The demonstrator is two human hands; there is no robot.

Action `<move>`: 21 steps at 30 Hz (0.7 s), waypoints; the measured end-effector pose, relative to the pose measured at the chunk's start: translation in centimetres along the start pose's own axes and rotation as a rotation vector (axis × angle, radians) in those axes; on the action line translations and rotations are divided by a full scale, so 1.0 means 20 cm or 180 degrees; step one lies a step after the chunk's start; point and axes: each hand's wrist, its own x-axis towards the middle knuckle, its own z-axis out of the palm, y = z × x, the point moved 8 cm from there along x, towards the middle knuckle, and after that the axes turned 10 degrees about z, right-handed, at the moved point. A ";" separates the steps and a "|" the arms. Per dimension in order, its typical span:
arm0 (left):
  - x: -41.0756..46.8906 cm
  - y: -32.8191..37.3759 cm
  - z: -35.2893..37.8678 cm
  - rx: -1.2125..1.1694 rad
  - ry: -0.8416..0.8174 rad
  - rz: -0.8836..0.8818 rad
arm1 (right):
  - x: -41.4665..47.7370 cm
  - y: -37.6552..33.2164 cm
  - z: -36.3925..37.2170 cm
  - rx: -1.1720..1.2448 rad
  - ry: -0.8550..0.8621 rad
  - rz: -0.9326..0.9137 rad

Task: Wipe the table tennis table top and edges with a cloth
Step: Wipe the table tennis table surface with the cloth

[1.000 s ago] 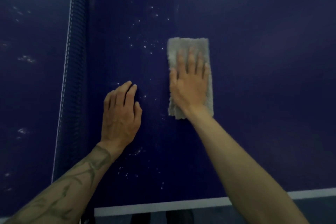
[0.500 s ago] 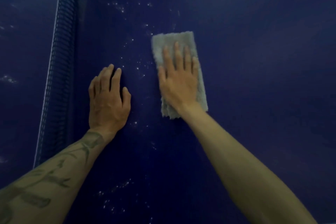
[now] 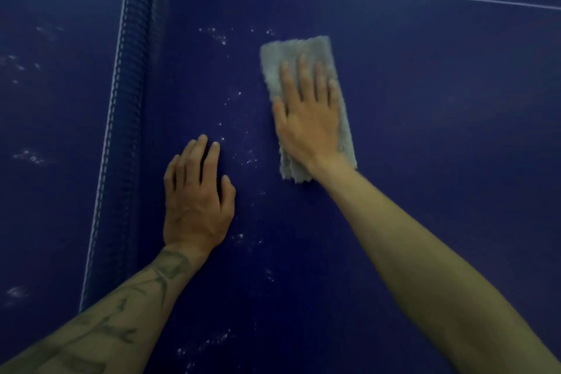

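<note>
Head view: the right hand presses flat, fingers slightly spread, on the folded grey cloth at centre frame, on the blue table top. At lower centre, the left hand rests flat beside the net, fingers close together. White specks remain between the hands (perhaps dust, the dim light blurs them), so wiping looks unfinished and no edges are in view.

Bare blue desk lies open right of and beyond the cloth; leftward, the flat left grip and then the net bar passage.
</note>
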 end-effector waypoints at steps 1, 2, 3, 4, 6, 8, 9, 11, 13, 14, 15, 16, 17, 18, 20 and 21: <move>0.00 0.00 0.00 0.0020 -0.0005 0.0000 | -0.09 -0.04 0.02 -0.0094 -0.0021 -0.0325; 0.00 0.00 0.00 0.0028 -0.0006 0.0004 | -0.16 -0.05 0.03 -0.0147 -0.0042 -0.0574; 0.00 0.00 0.00 0.0018 -0.0001 0.0012 | -0.22 -0.01 0.03 -0.0172 -0.0082 -0.0690; 0.00 0.00 0.00 0.0005 0.0008 0.0016 | -0.23 0.05 0.02 -0.0185 -0.0112 -0.0654; 0.00 0.00 0.01 0.0018 0.0021 0.0030 | -0.12 0.19 -0.02 -0.0177 -0.0148 -0.0234; -0.01 0.00 0.01 0.0029 0.0043 0.0047 | 0.08 0.24 -0.08 -0.0110 -0.0082 0.0267; -0.01 0.00 0.01 0.0041 0.0057 0.0069 | 0.19 0.23 -0.10 -0.0036 -0.0038 0.0459; -0.01 -0.01 0.02 0.0048 0.0070 0.0073 | 0.36 0.14 -0.11 0.0112 -0.0018 0.0618; -0.01 -0.01 0.02 0.0055 0.0061 0.0061 | 0.39 -0.02 -0.07 0.0102 -0.0064 0.0388; -0.01 -0.01 0.02 0.0066 0.0052 0.0057 | 0.34 -0.10 -0.04 0.0016 -0.0069 0.0093; -0.01 -0.01 0.02 0.0074 0.0049 0.0054 | 0.26 -0.17 -0.01 -0.0106 -0.0074 -0.0274; -0.01 -0.01 0.02 0.0078 0.0047 0.0048 | 0.16 -0.21 0.01 -0.0200 -0.0077 -0.0638; 0.00 -0.01 0.02 0.0080 0.0042 0.0044 | 0.07 -0.20 0.02 -0.0234 -0.0105 -0.0889; 0.00 -0.02 0.02 0.0079 0.0035 0.0045 | 0.01 -0.15 0.03 -0.0240 -0.0123 -0.0999; 0.00 -0.01 0.03 0.0063 0.0029 0.0052 | 0.05 -0.01 0.00 -0.0265 -0.0118 -0.0795; 0.00 -0.02 0.03 0.0059 0.0025 0.0051 | 0.13 0.05 -0.02 -0.0278 -0.0102 -0.0561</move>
